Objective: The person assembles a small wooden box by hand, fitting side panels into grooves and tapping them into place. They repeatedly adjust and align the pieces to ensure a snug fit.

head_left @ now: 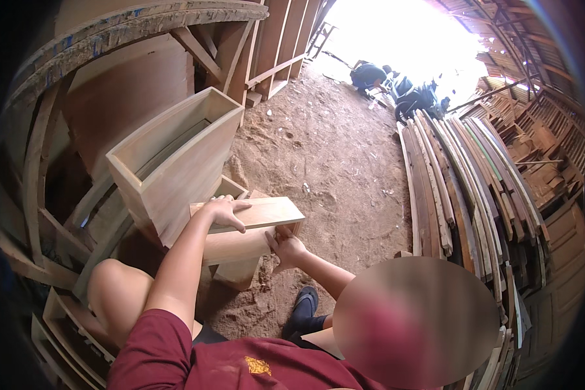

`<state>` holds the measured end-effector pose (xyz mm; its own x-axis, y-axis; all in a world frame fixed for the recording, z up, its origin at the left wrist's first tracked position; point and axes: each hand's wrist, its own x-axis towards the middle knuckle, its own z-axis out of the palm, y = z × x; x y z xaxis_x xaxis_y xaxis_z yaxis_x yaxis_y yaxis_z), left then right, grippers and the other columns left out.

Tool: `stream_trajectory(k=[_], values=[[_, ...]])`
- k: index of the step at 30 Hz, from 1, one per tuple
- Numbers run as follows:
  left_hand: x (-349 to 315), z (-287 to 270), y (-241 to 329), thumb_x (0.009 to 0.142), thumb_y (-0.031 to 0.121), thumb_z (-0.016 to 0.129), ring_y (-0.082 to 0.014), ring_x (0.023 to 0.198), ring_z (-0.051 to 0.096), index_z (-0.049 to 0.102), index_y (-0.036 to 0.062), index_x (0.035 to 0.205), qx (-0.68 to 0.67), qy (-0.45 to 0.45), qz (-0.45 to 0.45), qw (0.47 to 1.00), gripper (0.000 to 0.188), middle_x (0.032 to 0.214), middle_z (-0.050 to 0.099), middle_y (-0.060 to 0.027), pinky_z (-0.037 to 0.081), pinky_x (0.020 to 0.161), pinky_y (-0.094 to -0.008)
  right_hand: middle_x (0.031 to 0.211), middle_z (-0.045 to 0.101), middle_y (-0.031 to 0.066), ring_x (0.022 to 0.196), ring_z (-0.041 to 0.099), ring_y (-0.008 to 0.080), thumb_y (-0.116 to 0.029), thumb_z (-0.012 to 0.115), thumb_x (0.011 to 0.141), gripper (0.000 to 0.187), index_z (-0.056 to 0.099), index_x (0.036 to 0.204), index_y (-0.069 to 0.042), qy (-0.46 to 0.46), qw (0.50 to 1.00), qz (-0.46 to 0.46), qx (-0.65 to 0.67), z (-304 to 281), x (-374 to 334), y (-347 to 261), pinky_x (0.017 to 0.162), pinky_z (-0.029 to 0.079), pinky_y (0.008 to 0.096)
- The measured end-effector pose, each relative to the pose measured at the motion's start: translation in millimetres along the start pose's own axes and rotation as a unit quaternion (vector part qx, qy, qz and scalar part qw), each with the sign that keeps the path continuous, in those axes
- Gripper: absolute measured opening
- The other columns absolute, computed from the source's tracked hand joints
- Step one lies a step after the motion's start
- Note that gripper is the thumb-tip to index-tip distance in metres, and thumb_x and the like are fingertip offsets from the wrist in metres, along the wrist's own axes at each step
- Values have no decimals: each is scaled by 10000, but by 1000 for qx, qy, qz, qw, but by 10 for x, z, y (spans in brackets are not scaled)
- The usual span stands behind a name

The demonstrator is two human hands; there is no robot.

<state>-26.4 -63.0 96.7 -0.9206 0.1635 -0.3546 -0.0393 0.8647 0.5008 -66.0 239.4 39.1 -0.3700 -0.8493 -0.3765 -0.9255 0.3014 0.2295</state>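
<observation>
A pale, bare-wood drawer [240,246] lies in front of me, tilted on its side, with a flat board [270,210] along its top. My left hand [224,213] grips that top board from above, thumb on the near edge and other fingers reaching across it. At the right-hand end my right hand [286,251] holds the drawer's lower corner, its fingers spread against the wood. Just beyond and to the left stands a larger open-topped wooden box [182,166]. Part of another wooden box [233,187] shows behind the drawer. A wooden block [237,274] sits beneath it.
Long planks [458,188] are stacked at the right. Wooden frames [45,149] and cabinet-like pieces [273,45] line the left. Sandy ground [325,169] runs between them. Two people [370,77] crouch far off near dark parked shapes. A blurred patch covers the lower right.
</observation>
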Motion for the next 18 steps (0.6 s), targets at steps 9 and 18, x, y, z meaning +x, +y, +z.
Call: stream_trajectory(k=[9,18], values=[[48,55,-47,537,662,805,-405,1450,336,402,417,1530,-10,-4,-10,1000,1100,1568,347,-249,254,1196,-527,1415,456,397,1455,268,493,-861,639,659,1427,74,1566,84,-84,995,44,38,-233,-1,-125,1242,105,503],[-12,60,33,547,556,820,-382,1389,404,410,396,1533,-9,16,3,1000,1080,1463,437,-239,324,1159,-474,1565,288,341,1503,191,459,-908,594,650,1436,41,1589,29,-36,998,36,35,-71,-126,-159,1259,75,499]])
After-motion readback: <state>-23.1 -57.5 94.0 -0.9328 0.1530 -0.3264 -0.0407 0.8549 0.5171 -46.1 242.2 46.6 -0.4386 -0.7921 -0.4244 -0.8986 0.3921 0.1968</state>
